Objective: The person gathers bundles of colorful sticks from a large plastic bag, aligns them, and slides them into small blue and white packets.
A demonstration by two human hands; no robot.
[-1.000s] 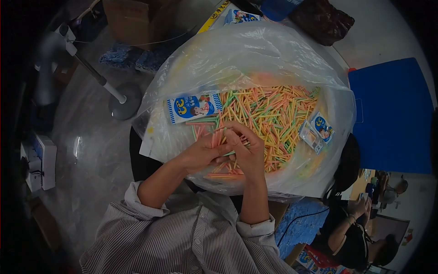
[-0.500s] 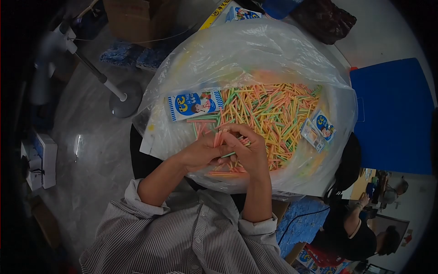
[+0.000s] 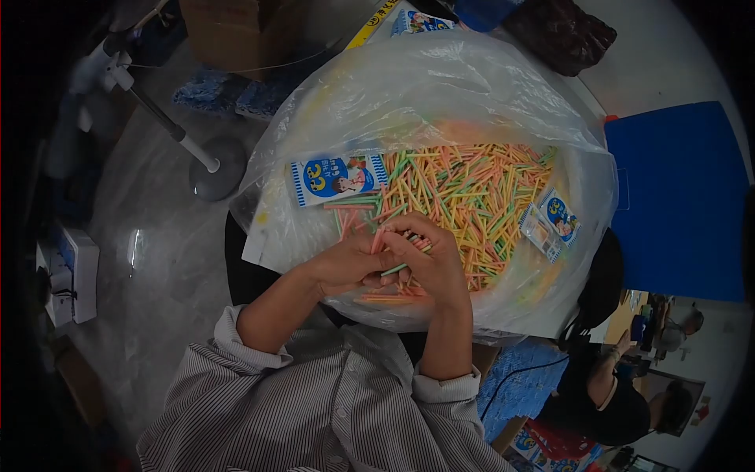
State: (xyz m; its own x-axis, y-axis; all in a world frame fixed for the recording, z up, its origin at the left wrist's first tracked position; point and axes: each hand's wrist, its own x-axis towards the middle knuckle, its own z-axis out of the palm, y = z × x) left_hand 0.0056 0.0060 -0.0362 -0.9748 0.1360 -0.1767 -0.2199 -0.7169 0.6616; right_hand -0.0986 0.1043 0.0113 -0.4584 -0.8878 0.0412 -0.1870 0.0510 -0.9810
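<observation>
A big pile of thin pastel candy sticks [image 3: 464,197], in pink, yellow, orange and green, lies in a clear plastic bag [image 3: 314,102] spread open. My two hands meet over the pile's near left edge. My right hand [image 3: 434,256] is closed around a small bunch of sticks, whose ends poke out between the fingers. My left hand [image 3: 344,261] is closed against it, pinching pink sticks upright near the right thumb; some of its fingers are hidden. Just beyond the left hand lies a blue-and-white candy packet [image 3: 340,179]. Two smaller packets [image 3: 550,224] rest at the pile's right side.
A blue panel [image 3: 680,197] stands to the right. A grey round stand base [image 3: 217,169] with a pole is on the floor at left. Behind the bag are a cardboard box [image 3: 240,35] and a dark plastic bag [image 3: 562,35]. Another person [image 3: 602,393] works at lower right.
My right hand has turned slightly, so more stick ends show between its fingers. Both hands stay together over the same spot, and the packets lie as before.
</observation>
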